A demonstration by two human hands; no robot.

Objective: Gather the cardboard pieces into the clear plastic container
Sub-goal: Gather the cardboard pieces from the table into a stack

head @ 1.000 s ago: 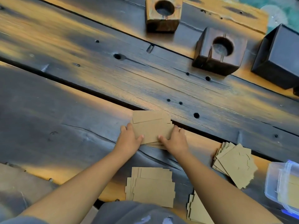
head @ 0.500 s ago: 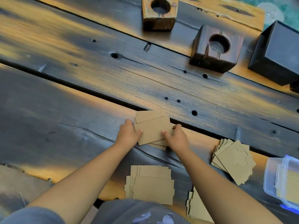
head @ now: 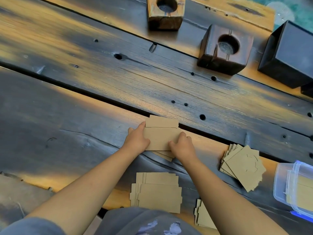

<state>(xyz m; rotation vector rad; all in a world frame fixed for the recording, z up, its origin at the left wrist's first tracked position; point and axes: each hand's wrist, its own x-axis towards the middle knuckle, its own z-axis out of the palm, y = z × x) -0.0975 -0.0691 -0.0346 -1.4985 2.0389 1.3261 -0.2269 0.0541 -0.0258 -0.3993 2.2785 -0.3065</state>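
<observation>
Both hands (head: pixel 159 143) squaring cardboard stack (head: pixel 160 134)

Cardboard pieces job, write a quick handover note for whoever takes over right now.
Left hand and right hand: both pressed on the far stack, one at each side, squaring it up on the wooden table.
Other stacks on the table: near stack, bottom-edge stack, fanned stack to the right.
Clear plastic container sits at the right edge, open, with some cardboard already inside.
Done: part of the cardboard is in the container.
Left: move all four stacks into it.
</observation>
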